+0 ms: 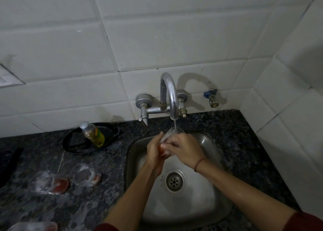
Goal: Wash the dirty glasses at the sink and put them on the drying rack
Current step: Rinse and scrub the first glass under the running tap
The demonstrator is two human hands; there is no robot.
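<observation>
The job looks about half done: the fingers of the left hand [154, 151] and right hand [182, 146] curl round one glass [168, 136] under the running tap [170, 98] mid frame, soapy glasses [49, 182] wait on the table [108, 159] at lower left, no rack shows, and the bottle [93, 134] label is too blurry to read

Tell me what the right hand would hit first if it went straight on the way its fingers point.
The right hand would meet the glass it grips, with the left hand directly behind. Depth beyond them is unclear.
</observation>
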